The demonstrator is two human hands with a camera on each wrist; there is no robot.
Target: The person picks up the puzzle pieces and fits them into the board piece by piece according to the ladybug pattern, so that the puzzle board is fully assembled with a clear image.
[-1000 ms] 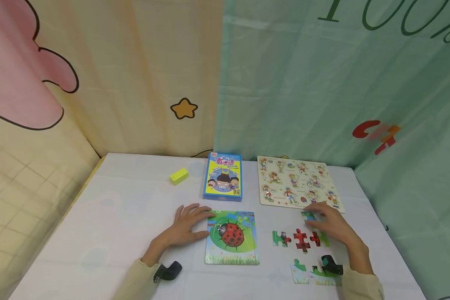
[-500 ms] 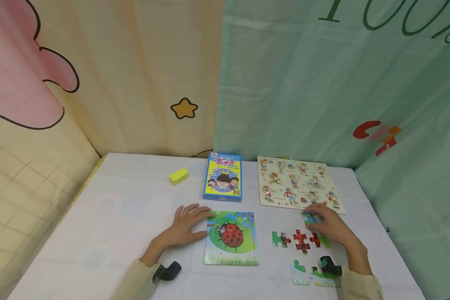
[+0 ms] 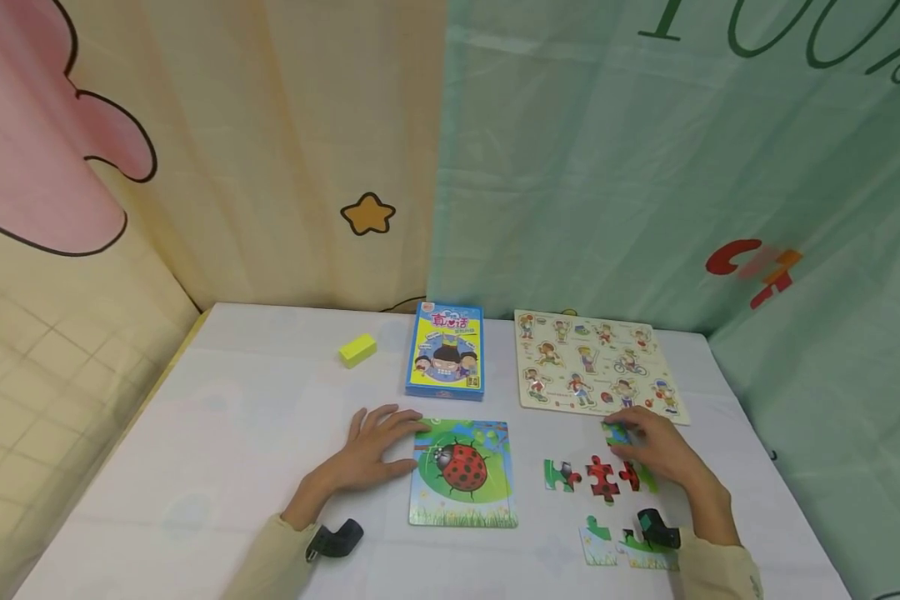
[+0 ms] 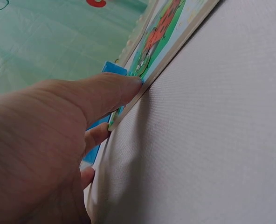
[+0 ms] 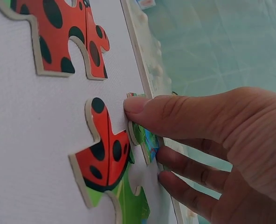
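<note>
My left hand (image 3: 378, 450) lies with fingers spread at the left edge of a ladybug puzzle board (image 3: 465, 512). In the left wrist view its thumb (image 4: 128, 87) touches the board's edge. My right hand (image 3: 652, 442) pinches a small green-and-blue jigsaw piece (image 3: 615, 432) between thumb and fingers; the right wrist view has this piece (image 5: 148, 140) low at the table surface. Nearer me lie a green piece with a bit of red (image 3: 558, 476), a red spotted piece (image 3: 602, 481) and a red-and-green piece (image 5: 105, 156). Two grassy pieces, one a corner (image 3: 598, 546), lie lower, one partly behind the wrist camera.
A wooden board with children figures (image 3: 588, 367) lies just beyond my right hand. A blue-and-yellow card box (image 3: 446, 354) stands behind the ladybug board. A yellow block (image 3: 357, 351) sits at the back left. Curtains (image 3: 570, 208) hang behind the white table (image 3: 217, 433).
Hardly anything differs. My right wrist has shifted slightly left while the fingers stay at the same piece; my left hand keeps its place.
</note>
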